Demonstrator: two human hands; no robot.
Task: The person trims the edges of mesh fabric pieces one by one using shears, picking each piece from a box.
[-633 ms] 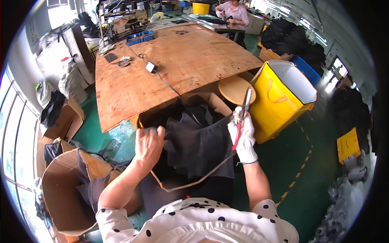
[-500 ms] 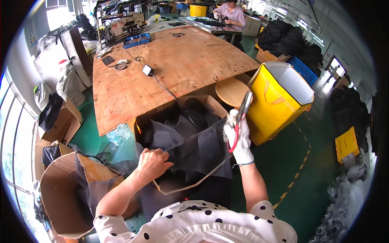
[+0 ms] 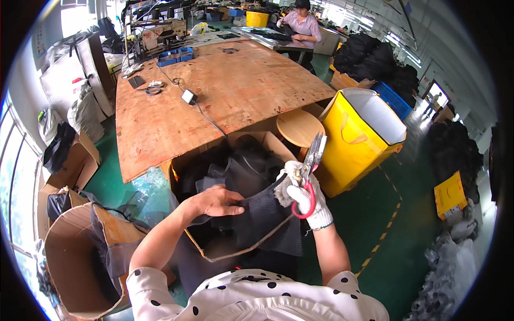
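In my right hand, in a white knit glove, I hold scissors with red handles, blades pointing up and away. A panel of black mesh fabric meets the glove's fingers and hangs over the near side of a cardboard box. Bare, my left hand reaches across the mesh, thumb and forefinger apart and pointing right. More dark mesh lies bunched in the box. Whether the left fingertips touch the cloth I cannot tell.
A wooden table extends beyond the box, a cabled device on it. A round wooden stool and a yellow bag stand to the right. An open carton is at the left. Another person works farther back.
My right hand has come lower and left with the scissors. The left hand has moved up and right over the mesh, its fingers straightening. The view has shifted slightly.
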